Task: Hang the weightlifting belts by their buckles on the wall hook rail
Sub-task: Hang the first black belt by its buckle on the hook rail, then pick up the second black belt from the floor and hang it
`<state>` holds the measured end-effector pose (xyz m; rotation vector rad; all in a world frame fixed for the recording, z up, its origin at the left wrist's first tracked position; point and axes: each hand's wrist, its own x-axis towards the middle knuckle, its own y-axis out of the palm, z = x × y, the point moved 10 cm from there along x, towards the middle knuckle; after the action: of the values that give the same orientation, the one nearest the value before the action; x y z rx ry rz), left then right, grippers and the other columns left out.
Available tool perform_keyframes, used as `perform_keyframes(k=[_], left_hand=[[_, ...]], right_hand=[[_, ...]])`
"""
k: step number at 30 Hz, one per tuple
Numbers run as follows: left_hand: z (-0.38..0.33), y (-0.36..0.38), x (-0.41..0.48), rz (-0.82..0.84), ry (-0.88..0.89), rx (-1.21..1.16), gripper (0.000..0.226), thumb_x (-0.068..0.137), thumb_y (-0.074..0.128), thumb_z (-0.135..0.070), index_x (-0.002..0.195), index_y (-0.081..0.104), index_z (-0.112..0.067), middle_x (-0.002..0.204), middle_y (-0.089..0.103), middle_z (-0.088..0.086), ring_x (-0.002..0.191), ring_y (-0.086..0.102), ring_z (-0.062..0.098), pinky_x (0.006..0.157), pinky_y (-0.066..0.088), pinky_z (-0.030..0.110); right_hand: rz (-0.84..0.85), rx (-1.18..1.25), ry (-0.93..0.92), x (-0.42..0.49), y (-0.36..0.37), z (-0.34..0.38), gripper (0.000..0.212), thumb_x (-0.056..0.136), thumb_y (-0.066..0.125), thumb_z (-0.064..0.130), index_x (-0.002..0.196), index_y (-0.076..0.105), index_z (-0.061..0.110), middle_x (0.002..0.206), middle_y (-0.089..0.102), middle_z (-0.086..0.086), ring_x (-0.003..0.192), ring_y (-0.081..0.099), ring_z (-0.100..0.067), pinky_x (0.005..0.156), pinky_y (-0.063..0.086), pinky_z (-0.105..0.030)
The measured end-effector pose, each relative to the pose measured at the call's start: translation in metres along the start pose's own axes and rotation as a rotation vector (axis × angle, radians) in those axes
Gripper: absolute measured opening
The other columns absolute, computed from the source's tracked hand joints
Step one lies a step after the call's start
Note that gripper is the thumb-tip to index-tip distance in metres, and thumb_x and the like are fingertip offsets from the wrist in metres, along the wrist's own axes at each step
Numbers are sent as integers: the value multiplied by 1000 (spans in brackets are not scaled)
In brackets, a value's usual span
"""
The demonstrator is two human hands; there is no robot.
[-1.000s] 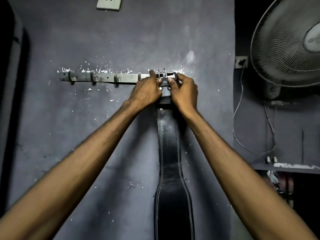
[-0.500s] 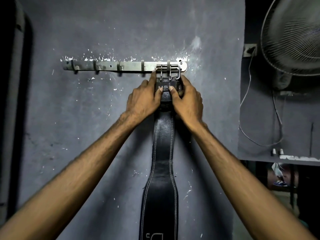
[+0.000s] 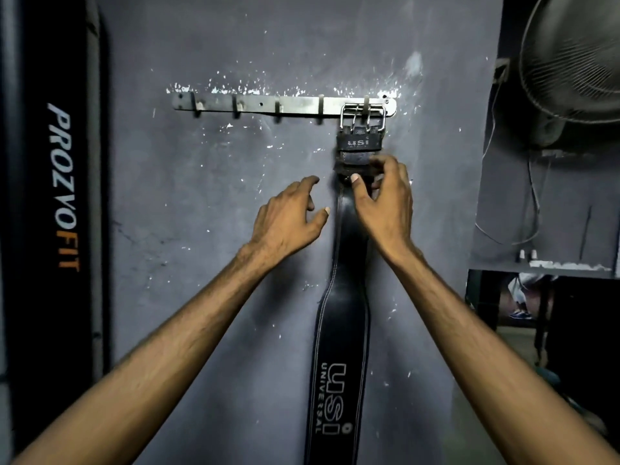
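Black stitched leather belt hangs by its chrome buckle from the steel hook rail's rightmost hook; left hand released, right hand loosely pinching the strap; four hooks bare.

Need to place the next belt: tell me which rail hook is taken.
The rightmost hook holds the belt buckle; the other hooks to its left hang bare.

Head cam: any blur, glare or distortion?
Head view: dim; right hand fingertips slightly motion-blurred near the black leather belt; steel buckle and metal hook rail catch mild glare; wide-angle bowing at edges; left hand sharp.
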<state>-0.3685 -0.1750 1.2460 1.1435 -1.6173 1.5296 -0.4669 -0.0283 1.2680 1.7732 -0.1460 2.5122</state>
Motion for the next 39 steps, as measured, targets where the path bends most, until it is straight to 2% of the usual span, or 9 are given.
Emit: perform_keyframes(k=[4,7,13,18,24,27,32,36,39], left_hand=[[16,-17,-62,100,-7,-25,59,88,57,-44,142,42,-29,106,63,-13,93,65,20,80,50,36],[35,-23,-120,179,-29,-57,56,86,58,-43,139,44,-30,104,63,-15,76,57,14,77,53,36],[72,-3,-261,410,-122,-138,54,85,57,-43,136,47,-31,101,62,-15,73,56,12,77,56,38],[107,30,-416,624,-333,-211,50,86,63,-34,134,52,-27,102,64,-10,72,54,10,77,53,32],[135,76,-637,900,-663,-157,41,82,61,-26,123,58,-28,106,71,-3,97,68,23,91,44,36],[138,103,-765,1018,-828,-140,37,81,55,-32,118,58,-31,109,71,6,97,69,34,81,55,43],[134,135,-981,1164,-1059,-147,45,84,67,-17,128,61,-16,111,72,11,101,68,32,80,52,36],[126,163,-1150,1197,-1174,-135,41,81,61,-29,119,67,-16,113,73,10,102,69,34,81,54,42],[119,181,-1263,1227,-1252,-124,33,86,65,-18,119,67,-14,109,74,13,97,70,36,79,54,40]], right_hand=[[46,6,77,-60,2,20,38,89,63,34,122,59,16,118,61,-3,94,64,-20,83,54,-37],[135,-9,164,-121,8,30,34,91,66,30,122,60,14,117,62,-3,84,63,-14,77,48,-25],[282,-13,358,-264,11,21,22,89,65,28,109,65,17,102,66,0,78,63,-7,77,56,-34],[508,-24,578,-419,29,-12,15,90,66,24,102,66,15,96,70,-6,72,63,-10,74,54,-29],[755,-19,855,-644,26,-57,10,89,67,13,96,66,20,91,72,0,77,67,-17,75,55,-32],[889,-19,955,-778,13,-80,16,87,67,7,94,65,21,91,72,-3,74,64,-12,73,55,-29],[1097,-31,1148,-1010,-25,-105,11,89,67,9,99,68,14,89,72,-3,78,67,-18,75,57,-31],[1193,-32,1284,-1190,-56,-119,12,92,67,10,103,68,12,92,70,-2,80,65,-12,67,45,-2],[1261,-50,1330,-1310,-74,-122,12,93,66,14,105,67,12,94,71,-3,80,67,-15,67,47,-5]])
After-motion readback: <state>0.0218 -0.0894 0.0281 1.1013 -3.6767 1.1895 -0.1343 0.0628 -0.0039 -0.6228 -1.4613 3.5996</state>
